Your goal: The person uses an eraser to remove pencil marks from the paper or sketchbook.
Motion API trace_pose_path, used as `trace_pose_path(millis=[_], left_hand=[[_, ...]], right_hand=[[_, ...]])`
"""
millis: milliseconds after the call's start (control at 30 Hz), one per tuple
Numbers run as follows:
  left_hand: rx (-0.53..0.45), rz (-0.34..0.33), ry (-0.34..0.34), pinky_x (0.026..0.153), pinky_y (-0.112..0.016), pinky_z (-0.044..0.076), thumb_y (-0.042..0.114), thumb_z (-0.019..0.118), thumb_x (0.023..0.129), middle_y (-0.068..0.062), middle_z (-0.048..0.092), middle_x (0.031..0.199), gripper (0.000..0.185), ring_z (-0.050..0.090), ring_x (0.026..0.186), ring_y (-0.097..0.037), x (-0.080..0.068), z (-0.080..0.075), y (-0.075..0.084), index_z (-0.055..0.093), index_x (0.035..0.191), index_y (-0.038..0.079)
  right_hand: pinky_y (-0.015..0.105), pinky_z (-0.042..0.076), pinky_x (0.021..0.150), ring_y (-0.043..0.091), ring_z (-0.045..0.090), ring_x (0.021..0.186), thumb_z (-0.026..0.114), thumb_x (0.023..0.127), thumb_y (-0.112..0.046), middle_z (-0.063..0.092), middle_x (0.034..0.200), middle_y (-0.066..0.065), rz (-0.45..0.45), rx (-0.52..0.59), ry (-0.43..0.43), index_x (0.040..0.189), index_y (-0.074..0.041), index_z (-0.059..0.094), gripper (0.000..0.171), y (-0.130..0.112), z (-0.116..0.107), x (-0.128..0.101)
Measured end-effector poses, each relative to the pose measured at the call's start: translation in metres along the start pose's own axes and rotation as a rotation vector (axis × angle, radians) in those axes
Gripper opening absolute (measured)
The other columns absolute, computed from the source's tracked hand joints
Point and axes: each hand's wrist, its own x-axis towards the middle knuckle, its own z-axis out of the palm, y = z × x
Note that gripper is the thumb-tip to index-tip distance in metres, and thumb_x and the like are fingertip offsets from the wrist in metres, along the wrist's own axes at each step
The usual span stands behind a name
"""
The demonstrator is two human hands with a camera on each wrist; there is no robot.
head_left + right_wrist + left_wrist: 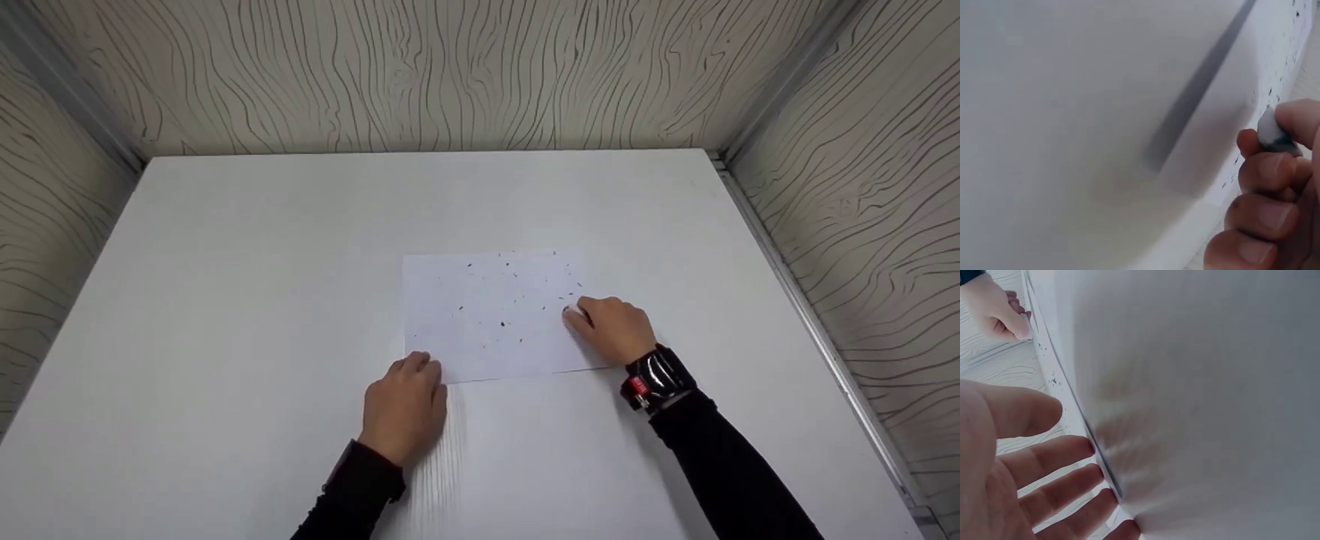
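Observation:
A white sheet of paper [439, 326] lies on the table, scattered with small dark eraser crumbs [502, 324]. My right hand [619, 330] is over the sheet's right side and pinches a small white eraser [1268, 130] between thumb and forefinger. The eraser has a dark, bluish part near the fingers, and most of it is hidden in the grip. At the near left corner of the sheet rests my left hand [405, 409]. In the left wrist view its fingers [1064, 486] are extended, fingertips at the paper's edge, with nothing held.
The white table [225, 300] extends around the sheet on every side. Wood-patterned panels [480, 75] stand behind it and at both sides. A metal rail [825, 349] runs along the right edge. A black device is strapped on the right wrist [660, 379].

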Motion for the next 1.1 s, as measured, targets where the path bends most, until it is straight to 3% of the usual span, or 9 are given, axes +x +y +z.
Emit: trace_pose_path(millis=[133,400,600,833,1100], left_hand=[[-0.028,-0.034,-0.013,0.086,-0.053,0.065,0.017,0.070,0.097,-0.016,0.075,0.126,0.024,0.074,0.116,-0.034,0.001,-0.003,-0.002,0.078,0.117,0.004],[-0.025,-0.035,0.031,0.084,-0.052,0.064,0.016,0.071,0.096,-0.018,0.075,0.121,0.022,0.074,0.113,-0.036,0.001,-0.007,-0.012,0.078,0.112,0.004],[-0.008,-0.024,0.069,0.086,-0.051,0.064,0.015,0.071,0.095,-0.018,0.076,0.119,0.020,0.074,0.112,-0.036,0.001,-0.009,-0.017,0.079,0.110,0.004],[-0.021,-0.021,0.090,0.087,-0.051,0.063,0.013,0.072,0.094,-0.019,0.076,0.118,0.019,0.075,0.108,-0.036,0.002,-0.014,-0.022,0.079,0.109,0.004],[-0.068,-0.078,0.062,0.088,-0.054,0.062,0.015,0.069,0.095,-0.019,0.076,0.123,0.023,0.073,0.113,-0.038,0.006,-0.024,-0.026,0.078,0.114,0.005]], right_hand=[[0.029,0.035,0.058,0.019,0.047,0.063,0.052,0.110,-0.034,0.047,0.066,0.001,0.031,0.044,-0.002,0.083,-0.008,0.059,0.037,0.013,-0.010,0.000],[0.029,0.030,0.055,0.016,0.041,0.060,0.057,0.107,-0.039,0.042,0.063,-0.002,0.134,0.152,0.061,0.071,-0.013,0.048,0.046,0.057,-0.033,0.005],[0.030,0.034,0.056,0.019,0.046,0.064,0.052,0.108,-0.042,0.049,0.067,0.002,0.216,0.146,0.009,0.071,-0.011,0.051,0.048,0.091,-0.036,0.002],[0.030,0.038,0.054,0.021,0.053,0.064,0.046,0.110,-0.044,0.058,0.068,0.006,0.249,0.103,-0.035,0.076,-0.006,0.062,0.054,0.108,-0.035,-0.003],[0.035,0.043,0.057,0.029,0.059,0.070,0.035,0.111,-0.048,0.067,0.078,0.019,0.296,0.015,-0.103,0.099,0.007,0.072,0.067,0.118,-0.049,-0.009]])
